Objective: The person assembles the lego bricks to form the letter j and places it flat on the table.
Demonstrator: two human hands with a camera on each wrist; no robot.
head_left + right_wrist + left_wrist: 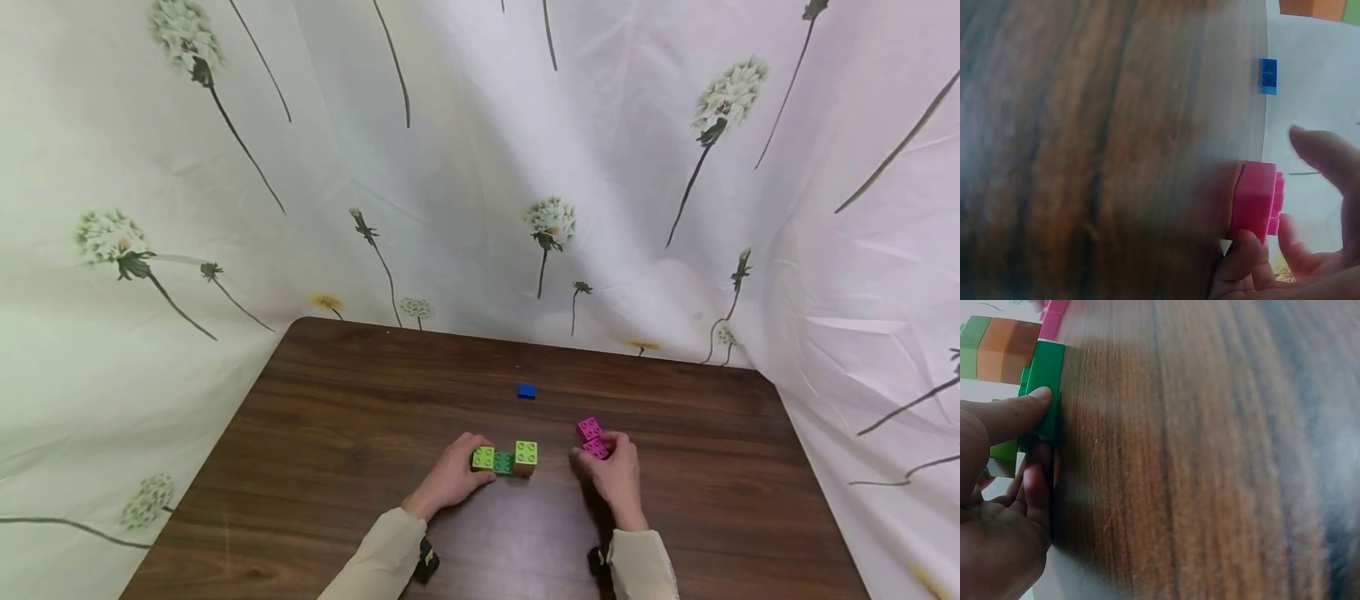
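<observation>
My left hand [453, 475] grips the left end of a joined block build, thumb on the near side of its green base [503, 463]. A lime block [483, 457] tops that end; a taller stack topped in lime [527, 452] rises at the other. In the left wrist view, the thumb of the hand [997, 544] presses the green block [1047, 369], and the stack shows orange and brown layers [1007, 350]. My right hand [618, 479] is around the nearer of two pink blocks [589, 429]. The right wrist view shows fingertips touching the pink piece [1255, 194], thumb held apart.
A small blue block [527, 392] lies on the wooden table [360, 400] beyond both hands, also visible in the right wrist view as a blue block [1269, 76]. A white cloth with dandelion prints [465, 167] hangs behind the table's far edge and at its sides.
</observation>
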